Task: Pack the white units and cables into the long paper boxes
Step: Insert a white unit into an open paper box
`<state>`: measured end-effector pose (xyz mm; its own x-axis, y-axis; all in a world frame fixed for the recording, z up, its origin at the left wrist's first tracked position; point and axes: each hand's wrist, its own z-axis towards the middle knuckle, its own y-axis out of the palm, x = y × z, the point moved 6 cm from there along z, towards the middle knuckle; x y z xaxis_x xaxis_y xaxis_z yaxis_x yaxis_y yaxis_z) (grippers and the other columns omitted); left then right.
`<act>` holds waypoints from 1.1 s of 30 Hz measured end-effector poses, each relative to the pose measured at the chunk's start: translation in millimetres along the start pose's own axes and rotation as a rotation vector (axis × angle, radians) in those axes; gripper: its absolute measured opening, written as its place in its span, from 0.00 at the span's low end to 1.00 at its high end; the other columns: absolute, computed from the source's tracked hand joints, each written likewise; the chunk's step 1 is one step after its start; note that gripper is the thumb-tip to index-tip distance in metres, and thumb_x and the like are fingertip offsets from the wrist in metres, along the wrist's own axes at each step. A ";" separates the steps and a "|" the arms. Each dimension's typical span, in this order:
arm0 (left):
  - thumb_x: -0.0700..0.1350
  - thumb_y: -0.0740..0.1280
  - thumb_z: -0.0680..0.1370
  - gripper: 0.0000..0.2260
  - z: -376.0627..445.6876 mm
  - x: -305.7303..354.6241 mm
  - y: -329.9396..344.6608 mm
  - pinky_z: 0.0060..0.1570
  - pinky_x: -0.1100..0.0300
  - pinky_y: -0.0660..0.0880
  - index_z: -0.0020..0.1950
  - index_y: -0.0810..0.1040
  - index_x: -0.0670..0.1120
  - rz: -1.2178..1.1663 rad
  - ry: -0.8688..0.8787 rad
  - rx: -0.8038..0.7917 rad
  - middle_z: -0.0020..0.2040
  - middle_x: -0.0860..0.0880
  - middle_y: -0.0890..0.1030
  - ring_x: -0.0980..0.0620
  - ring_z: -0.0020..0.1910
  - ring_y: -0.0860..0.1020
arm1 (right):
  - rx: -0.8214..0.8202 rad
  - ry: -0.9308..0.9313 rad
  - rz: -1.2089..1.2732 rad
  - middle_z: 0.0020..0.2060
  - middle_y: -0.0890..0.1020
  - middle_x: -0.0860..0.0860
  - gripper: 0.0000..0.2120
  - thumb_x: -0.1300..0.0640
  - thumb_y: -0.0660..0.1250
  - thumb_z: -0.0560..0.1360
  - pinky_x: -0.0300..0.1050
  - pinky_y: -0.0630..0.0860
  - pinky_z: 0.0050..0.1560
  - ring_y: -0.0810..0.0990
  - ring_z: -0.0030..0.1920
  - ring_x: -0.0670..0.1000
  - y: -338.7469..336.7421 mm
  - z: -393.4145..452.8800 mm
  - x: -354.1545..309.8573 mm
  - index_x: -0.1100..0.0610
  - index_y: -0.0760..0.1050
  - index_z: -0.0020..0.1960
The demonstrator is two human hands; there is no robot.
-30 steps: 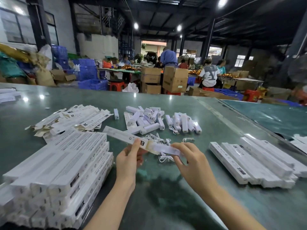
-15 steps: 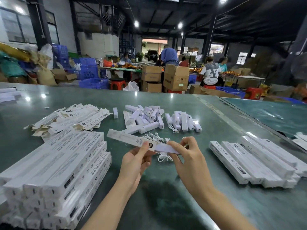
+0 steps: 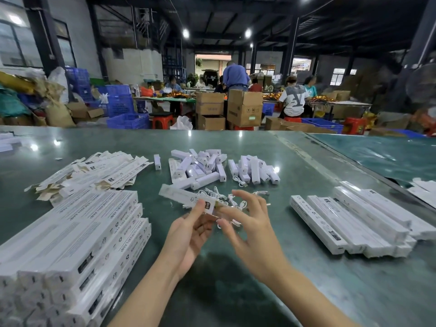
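Left hand fingers (image 3: pixel 197 210) pinching long paper box (image 3: pixel 186 198), right hand (image 3: pixel 250 228) spread beside its end

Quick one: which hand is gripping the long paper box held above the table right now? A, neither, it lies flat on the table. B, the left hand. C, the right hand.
B: the left hand pinches the box near its open end, while the right hand hovers beside it with fingers spread.
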<state>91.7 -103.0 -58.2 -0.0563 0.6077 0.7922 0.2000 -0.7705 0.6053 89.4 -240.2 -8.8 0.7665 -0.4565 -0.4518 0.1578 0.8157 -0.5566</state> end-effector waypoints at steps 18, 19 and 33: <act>0.48 0.71 0.67 0.12 2.5 7.3 -12.3 0.23 0.67 0.72 0.41 0.74 0.41 -0.296 -0.059 0.129 0.31 0.43 0.81 0.54 0.24 0.74 | -0.071 0.467 -0.044 0.34 0.81 0.46 0.04 0.61 0.70 0.74 0.29 0.67 0.37 0.74 0.33 0.39 -33.3 4.9 84.4 0.56 0.84 0.43; 0.48 0.71 0.68 0.12 2.4 7.6 -12.9 0.23 0.66 0.72 0.41 0.74 0.41 -0.307 -0.058 0.127 0.32 0.43 0.81 0.54 0.24 0.74 | -0.080 0.456 -0.060 0.34 0.81 0.47 0.04 0.61 0.70 0.74 0.32 0.69 0.38 0.74 0.33 0.40 -26.8 5.1 85.2 0.57 0.84 0.44; 0.49 0.69 0.71 0.11 10.0 17.2 -22.9 0.24 0.65 0.67 0.40 0.74 0.43 -0.566 -0.029 0.103 0.31 0.47 0.76 0.54 0.27 0.68 | -0.476 0.259 -0.297 0.51 0.81 0.53 0.12 0.61 0.63 0.76 0.47 0.75 0.52 0.76 0.54 0.53 40.8 75.5 79.8 0.56 0.81 0.56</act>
<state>95.9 -72.9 -59.2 -0.1561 0.9260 0.3438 0.2407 -0.3019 0.9224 204.1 -216.5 -14.9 0.5468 -0.7602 -0.3508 0.0006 0.4193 -0.9078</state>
